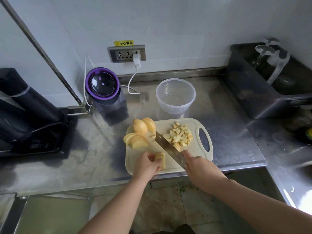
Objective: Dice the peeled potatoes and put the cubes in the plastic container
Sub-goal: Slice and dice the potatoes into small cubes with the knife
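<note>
Left hand [146,163]: fingers [151,156] curled round a short stack of potato slices [161,159], held at six o'clock on the cutting board [194,122]. Right hand [198,164]: closed round the handle of a cleaver [168,148], blade slanting toward eleven o'clock, just beside the stack. Risk: the left fingertips sit close to the blade's path, so a slipping wet slice could bring them under the edge. The stack may also fan apart and give uneven cubes. Further stock on the board: diced cubes [181,135] heaped at two o'clock, fanned slices [135,139] at nine o'clock, uncut potato halves [145,125] at eleven o'clock. Plastic container [160,102]: on the desk [228,132] at twelve o'clock beyond the board, no cubes in it yet. The cube heap lies between blade and container, so nothing blocks the transfer. Surroundings: purple-lidded appliance [105,92] with white cable [132,81] at ten o'clock, dark tub [253,92] at two o'clock.
</note>
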### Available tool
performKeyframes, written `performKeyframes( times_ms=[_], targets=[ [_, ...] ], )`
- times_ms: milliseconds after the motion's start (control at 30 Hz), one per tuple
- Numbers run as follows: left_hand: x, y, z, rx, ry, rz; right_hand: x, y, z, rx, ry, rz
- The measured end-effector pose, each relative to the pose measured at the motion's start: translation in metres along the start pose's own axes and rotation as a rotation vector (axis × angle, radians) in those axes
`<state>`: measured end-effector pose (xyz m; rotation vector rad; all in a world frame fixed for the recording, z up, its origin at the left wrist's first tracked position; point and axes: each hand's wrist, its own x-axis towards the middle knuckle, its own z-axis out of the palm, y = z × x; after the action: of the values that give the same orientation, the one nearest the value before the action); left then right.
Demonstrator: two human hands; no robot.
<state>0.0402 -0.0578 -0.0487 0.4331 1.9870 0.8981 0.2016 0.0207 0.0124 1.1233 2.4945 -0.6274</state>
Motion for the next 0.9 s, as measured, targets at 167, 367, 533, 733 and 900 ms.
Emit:
performKeyframes(
  times_ms=[167,367,533,733,900],
  targets=[
    [-0.009,0.001,-0.002,0.720,0.047,0.257,-0.002,-0.002,0.011,0.006,-0.021,0.033],
    [-0.007,0.004,0.006,0.729,0.045,0.254,-0.005,-0.005,0.018,0.044,0.007,0.069],
    [-0.009,0.009,0.017,0.674,0.131,0.220,-0.012,-0.009,0.021,0.039,-0.015,0.049],
    [-0.012,0.006,0.018,0.381,0.091,0.190,-0.004,-0.014,0.019,0.020,-0.042,0.007],
    [-0.012,0.001,0.013,0.302,0.155,0.211,0.002,-0.011,0.008,-0.031,-0.091,-0.036]
  ],
)
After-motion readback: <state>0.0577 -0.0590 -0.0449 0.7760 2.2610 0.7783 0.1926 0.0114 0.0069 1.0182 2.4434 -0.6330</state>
